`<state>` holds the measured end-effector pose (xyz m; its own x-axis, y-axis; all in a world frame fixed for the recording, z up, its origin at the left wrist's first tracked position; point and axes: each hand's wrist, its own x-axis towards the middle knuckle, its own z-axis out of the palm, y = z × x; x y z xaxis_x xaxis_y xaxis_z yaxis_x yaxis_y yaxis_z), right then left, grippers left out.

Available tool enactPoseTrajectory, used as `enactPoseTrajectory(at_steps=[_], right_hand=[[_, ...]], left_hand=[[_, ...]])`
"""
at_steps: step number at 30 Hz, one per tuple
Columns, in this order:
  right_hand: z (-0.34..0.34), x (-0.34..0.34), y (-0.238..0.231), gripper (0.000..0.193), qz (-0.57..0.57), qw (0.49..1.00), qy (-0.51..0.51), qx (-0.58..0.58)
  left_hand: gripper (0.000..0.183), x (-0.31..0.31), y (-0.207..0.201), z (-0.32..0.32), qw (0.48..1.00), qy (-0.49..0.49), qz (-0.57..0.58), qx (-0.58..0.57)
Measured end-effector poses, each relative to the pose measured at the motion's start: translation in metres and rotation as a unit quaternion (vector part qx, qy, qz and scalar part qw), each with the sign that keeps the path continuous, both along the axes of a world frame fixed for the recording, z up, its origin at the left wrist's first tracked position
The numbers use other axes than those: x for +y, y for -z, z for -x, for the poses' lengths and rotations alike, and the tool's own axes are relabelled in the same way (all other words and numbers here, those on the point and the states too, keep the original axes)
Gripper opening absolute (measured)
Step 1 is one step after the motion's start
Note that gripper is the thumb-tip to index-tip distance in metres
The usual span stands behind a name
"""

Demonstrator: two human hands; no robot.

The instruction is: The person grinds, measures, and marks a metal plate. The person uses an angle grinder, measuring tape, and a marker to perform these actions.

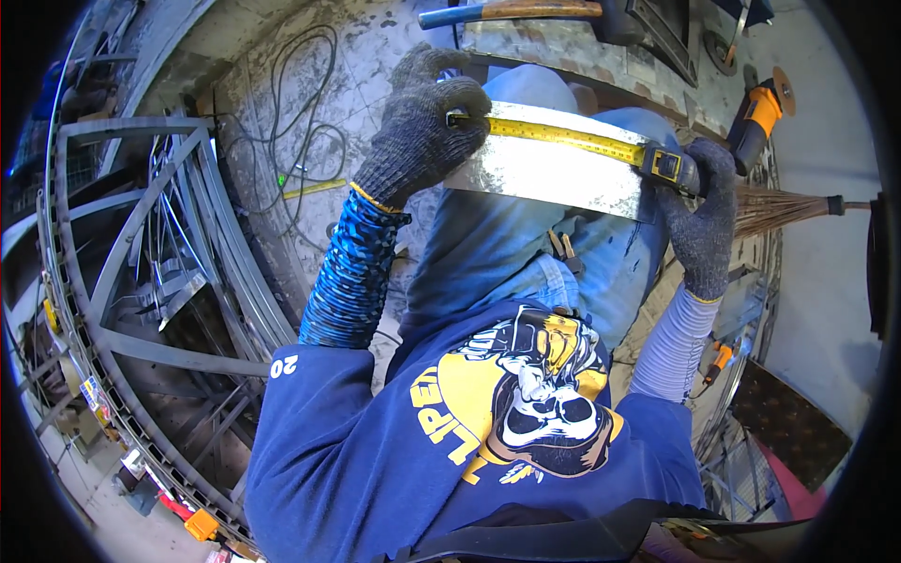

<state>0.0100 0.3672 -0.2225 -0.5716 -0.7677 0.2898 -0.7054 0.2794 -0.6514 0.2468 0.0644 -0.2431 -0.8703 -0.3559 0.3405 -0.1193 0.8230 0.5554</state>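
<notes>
A shiny strip of sheet metal point(554, 174) lies across my thighs. Along its far edge stretches the yellow blade of a tape measure point(563, 139). My left hand point(427, 131), in a dark knit glove, is closed around the blade's hooked end at the metal's left edge. At the right end, my right hand point(699, 211), gloved the same way, grips the black and yellow tape case point(664, 167). Its fingers also reach the right edge of the metal, and some are hidden behind the case.
Grey metal frames point(155, 188) and bars stand on the left. A black cable point(305, 94) coils over the floor. At the far side lies a hammer point(511, 11) with a wooden handle. An orange angle grinder point(755, 122) and a broom point(788, 208) are at the right.
</notes>
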Motion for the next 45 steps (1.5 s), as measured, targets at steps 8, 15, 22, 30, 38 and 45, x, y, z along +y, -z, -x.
enactPoseTrajectory(at_steps=[8, 15, 22, 30, 38, 45], right_hand=[[-0.001, -0.001, 0.001, 0.062, -0.002, 1.0, 0.004, 0.016], [-0.002, -0.001, 0.0, 0.062, 0.006, 1.0, 0.003, -0.006], [-0.001, -0.001, 0.002, 0.062, 0.018, 1.0, -0.008, -0.011], [-0.01, -0.009, -0.026, 0.063, -0.031, 0.998, -0.001, 0.061], [-0.015, -0.016, -0.026, 0.061, -0.058, 0.997, 0.012, 0.043], [-0.036, -0.043, -0.061, 0.055, -0.187, 0.949, 0.0, 0.255]], left_hand=[[0.019, -0.001, 0.005, 0.005, 1.0, 0.003, -0.008, -0.006], [0.024, 0.003, 0.003, 0.005, 0.999, -0.02, -0.036, 0.002], [0.025, 0.007, 0.004, 0.004, 0.998, -0.024, -0.052, 0.008], [0.025, 0.008, 0.006, 0.004, 0.998, -0.028, -0.063, 0.015], [0.023, 0.006, 0.008, 0.005, 0.998, -0.025, -0.062, 0.001], [0.021, 0.007, 0.009, 0.003, 0.996, -0.023, -0.084, -0.005]])
